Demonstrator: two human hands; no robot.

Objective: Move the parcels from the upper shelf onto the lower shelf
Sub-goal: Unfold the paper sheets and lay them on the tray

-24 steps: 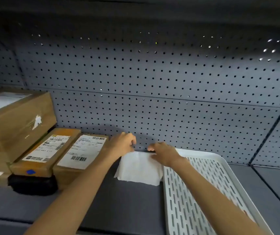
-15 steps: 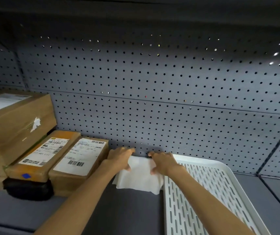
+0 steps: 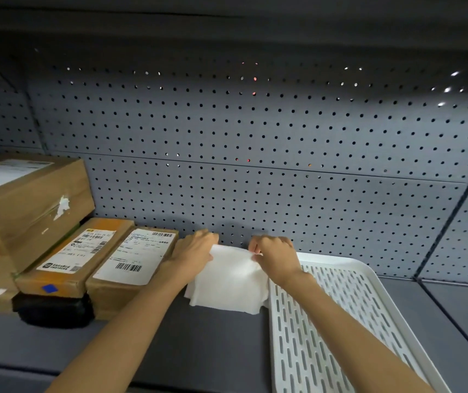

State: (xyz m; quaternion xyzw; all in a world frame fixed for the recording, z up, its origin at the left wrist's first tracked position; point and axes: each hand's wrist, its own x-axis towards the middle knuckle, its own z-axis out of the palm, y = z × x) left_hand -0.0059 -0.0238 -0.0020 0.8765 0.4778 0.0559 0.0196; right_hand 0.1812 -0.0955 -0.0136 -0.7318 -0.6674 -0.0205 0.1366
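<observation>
Gripping the far edge of a flat white soft-wrapped parcel [image 3: 228, 282], both hands work at the back of the grey shelf [image 3: 204, 341], close to the grey perforated back panel [image 3: 255, 137]. The left hand [image 3: 196, 251] holds the parcel's far left corner with its fingers curled over it, and the right hand [image 3: 273, 255] pinches the far right corner between thumb and fingers. The parcel's far edge is raised off the shelf while its near edge lies on the shelf surface, its right side touching the rim of a white slotted plastic tray [image 3: 326, 321].

Left of the hands, two long brown cardboard boxes with white shipping labels lie side by side: the right-hand box [image 3: 130, 265] just beside the left wrist, and the left-hand box [image 3: 74, 256] resting on a black object [image 3: 54, 310]. Further left, a large brown cardboard carton [image 3: 28, 205] is stacked on another carton, of which only part shows.
</observation>
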